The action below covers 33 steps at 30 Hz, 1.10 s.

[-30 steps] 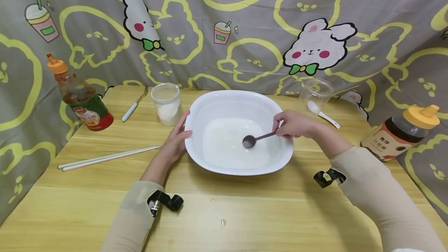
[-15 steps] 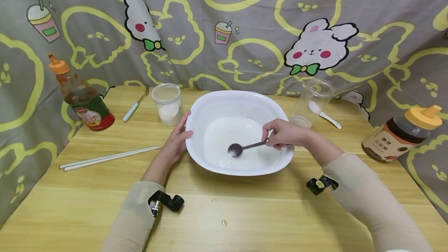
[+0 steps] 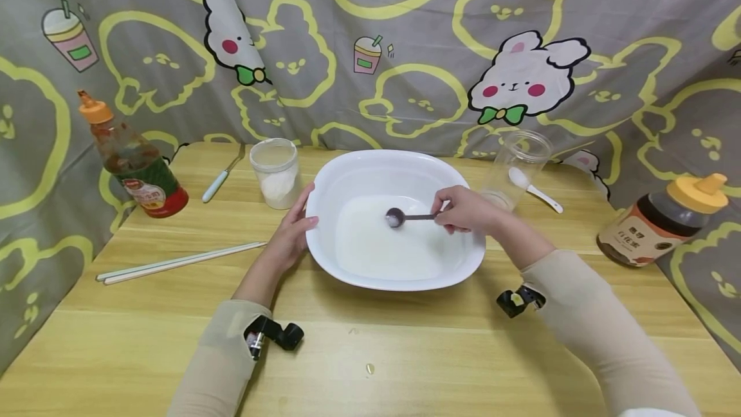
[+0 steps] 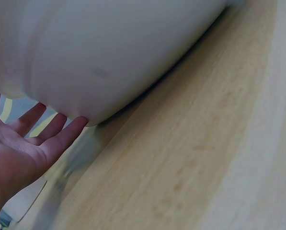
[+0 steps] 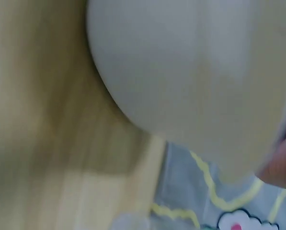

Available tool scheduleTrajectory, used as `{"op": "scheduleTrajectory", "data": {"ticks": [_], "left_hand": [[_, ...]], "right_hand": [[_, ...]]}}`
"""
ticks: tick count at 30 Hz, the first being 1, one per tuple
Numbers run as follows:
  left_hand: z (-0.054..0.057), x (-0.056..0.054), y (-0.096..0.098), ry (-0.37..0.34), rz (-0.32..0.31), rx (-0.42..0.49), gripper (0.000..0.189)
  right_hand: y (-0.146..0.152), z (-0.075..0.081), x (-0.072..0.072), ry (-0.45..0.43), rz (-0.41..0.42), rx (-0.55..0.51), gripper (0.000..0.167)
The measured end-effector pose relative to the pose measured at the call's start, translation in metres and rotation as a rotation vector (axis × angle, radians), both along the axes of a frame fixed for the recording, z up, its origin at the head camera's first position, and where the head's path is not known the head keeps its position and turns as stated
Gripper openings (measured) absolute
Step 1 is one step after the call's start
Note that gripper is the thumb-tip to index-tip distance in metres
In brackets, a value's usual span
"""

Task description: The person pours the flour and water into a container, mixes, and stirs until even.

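Note:
A white basin [image 3: 396, 283] with milky white liquid [image 3: 376, 243] stands mid-table. My left hand [image 3: 289, 237] holds its left side, thumb on the rim. In the left wrist view, the spread fingers [image 4: 68, 132] of that hand touch the outer wall from below the rim. Over the basin's right side, my right hand [image 3: 463, 211] pinches the handle of a dark brown measuring spoon [image 3: 396, 217], whose bowl is at the liquid with some white in it. The right wrist view shows mostly the basin's outer wall [image 5: 181, 72]; the spoon is nearly hidden there.
At the left are a sauce bottle [image 3: 136, 166], a small blue-handled tool [image 3: 217, 185], a jar of white powder [image 3: 276, 179] and chopsticks [image 3: 179, 262]. Behind my right hand stand a clear jar [image 3: 515, 166] and a white spoon [image 3: 538, 193]; a honey bottle [image 3: 654, 224] is farther right.
My right hand has carried the measuring spoon left and toward me through the liquid, then back toward the far side. The left hand and the basin have kept their place.

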<state>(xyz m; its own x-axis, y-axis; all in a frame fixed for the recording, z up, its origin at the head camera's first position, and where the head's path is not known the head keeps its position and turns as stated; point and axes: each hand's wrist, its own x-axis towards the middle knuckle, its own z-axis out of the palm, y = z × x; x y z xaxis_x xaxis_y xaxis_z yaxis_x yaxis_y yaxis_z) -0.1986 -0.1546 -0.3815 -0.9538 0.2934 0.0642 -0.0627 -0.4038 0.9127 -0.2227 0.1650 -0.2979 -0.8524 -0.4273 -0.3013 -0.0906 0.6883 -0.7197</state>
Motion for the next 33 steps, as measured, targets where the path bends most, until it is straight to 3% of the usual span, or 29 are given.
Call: {"op": "scheduleTrajectory", "data": {"ticks": [5, 10, 16, 21, 26, 30, 33], "left_hand": [[-0.001, 0.0, 0.0, -0.003, -0.003, -0.008, 0.068], [-0.001, 0.0, -0.001, -0.007, -0.004, -0.008, 0.068], [-0.001, -0.001, -0.001, -0.016, -0.005, -0.01, 0.068], [0.0, -0.001, -0.002, -0.017, -0.001, -0.027, 0.068], [0.0, -0.001, -0.002, -0.015, 0.001, -0.042, 0.068], [-0.001, -0.001, -0.001, -0.015, 0.002, -0.032, 0.069], [-0.001, -0.001, -0.001, -0.012, 0.0, -0.019, 0.069]], "right_hand": [[-0.011, -0.009, 0.006, -0.079, 0.118, -0.121, 0.008], [0.0, 0.0, 0.013, -0.129, 0.201, -0.079, 0.006], [0.02, 0.02, 0.011, -0.011, 0.143, 0.093, 0.006], [0.02, 0.016, -0.001, 0.085, 0.03, 0.141, 0.009], [0.002, -0.002, -0.01, 0.058, 0.002, 0.047, 0.013], [-0.011, -0.01, -0.008, -0.018, 0.093, -0.061, 0.014], [-0.013, -0.01, -0.002, -0.073, 0.177, -0.079, 0.012]]}}
